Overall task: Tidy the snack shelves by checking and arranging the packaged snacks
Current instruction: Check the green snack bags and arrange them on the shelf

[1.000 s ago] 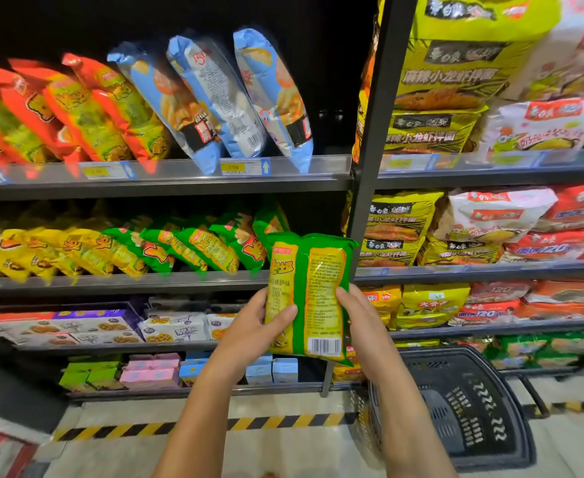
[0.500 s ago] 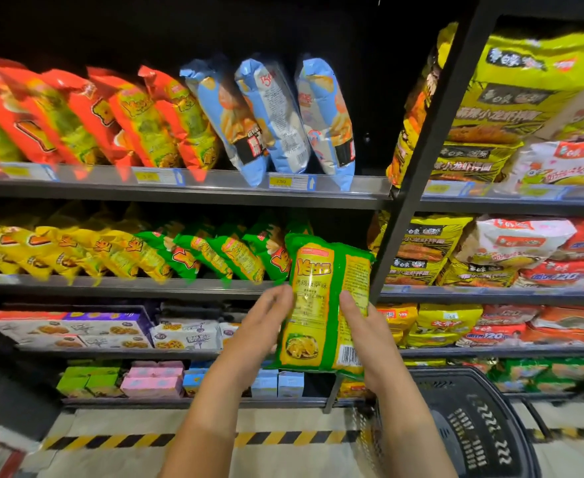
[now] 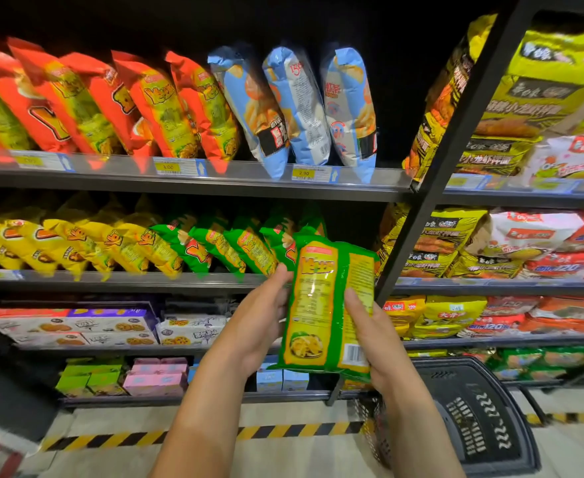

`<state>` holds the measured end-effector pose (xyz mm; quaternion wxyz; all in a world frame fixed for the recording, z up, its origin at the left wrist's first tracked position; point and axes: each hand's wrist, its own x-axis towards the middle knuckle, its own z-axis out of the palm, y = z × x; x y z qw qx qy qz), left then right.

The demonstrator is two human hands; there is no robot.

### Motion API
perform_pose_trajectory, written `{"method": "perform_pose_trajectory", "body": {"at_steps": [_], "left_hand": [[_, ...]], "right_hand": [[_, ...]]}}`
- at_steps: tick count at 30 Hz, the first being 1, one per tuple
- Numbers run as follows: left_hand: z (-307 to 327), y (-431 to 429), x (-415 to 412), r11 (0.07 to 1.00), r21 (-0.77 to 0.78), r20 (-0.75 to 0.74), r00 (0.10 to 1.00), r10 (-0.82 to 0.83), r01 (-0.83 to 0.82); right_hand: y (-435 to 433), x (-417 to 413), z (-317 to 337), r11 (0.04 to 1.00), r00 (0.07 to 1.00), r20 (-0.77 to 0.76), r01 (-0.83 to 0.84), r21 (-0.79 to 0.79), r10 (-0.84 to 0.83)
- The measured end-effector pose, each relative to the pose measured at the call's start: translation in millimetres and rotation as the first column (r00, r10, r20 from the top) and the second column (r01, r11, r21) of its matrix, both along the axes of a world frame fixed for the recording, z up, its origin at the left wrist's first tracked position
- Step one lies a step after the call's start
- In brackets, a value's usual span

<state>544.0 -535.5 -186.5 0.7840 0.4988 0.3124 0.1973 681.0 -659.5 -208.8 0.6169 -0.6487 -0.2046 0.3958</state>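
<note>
a: entry, item in hand. one green snack packet (image 3: 325,305), upright in front of the right end of the middle shelf (image 3: 118,282), back face to camera: yellow panel, fine print, barcode lower right. glossy film, pillow shape, crimped top seam.
b: hands?
a: two, bare. left hand (image 3: 259,319) grips the packet's left edge, fingers wrapped round it. right hand (image 3: 370,336) grips the right edge lower down, thumb lying on the facing side.
b: matching stock?
a: green packets (image 3: 228,246) on that shelf just behind the held one. four countable, tilted, tops to the left. beside them yellow packets (image 3: 111,243), too blurred to count.
b: top shelf?
a: three pale blue bags (image 3: 301,108), tall and puffy, side by side. left of them orange-red bags (image 3: 166,105), at least five, the row running off frame. two yellow price tags (image 3: 168,166) legible: 3.00 and 2.90.
b: further out?
a: flat cardboard biscuit boxes (image 3: 77,327) on the third shelf, small green and pink cartons (image 3: 121,377) below. one black metal upright (image 3: 456,139) right of the packet, with stacked noodle multipacks (image 3: 511,236) beyond. one black plastic basket (image 3: 483,419), slotted wall, on the floor by the right forearm. yellow-black striped tape (image 3: 139,439) along the floor.
</note>
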Motion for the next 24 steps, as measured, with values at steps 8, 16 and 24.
{"method": "perform_pose_trajectory", "body": {"at_steps": [8, 16, 24], "left_hand": [[-5, 0, -7, 0.991, 0.084, -0.133, 0.984, 0.119, -0.108], [-7, -1, -15, 0.988, -0.046, -0.047, 0.989, 0.144, -0.146], [-11, 1, -13, 0.954, 0.268, -0.095, 0.981, 0.168, -0.137]], "right_hand": [[10, -16, 20, 0.997, 0.997, -0.035, -0.073, -0.011, 0.072], [4, -11, 21, 0.992, 0.983, -0.152, -0.091, 0.082, 0.103], [3, -17, 23, 0.963, 0.956, 0.124, -0.258, -0.084, 0.267]]}}
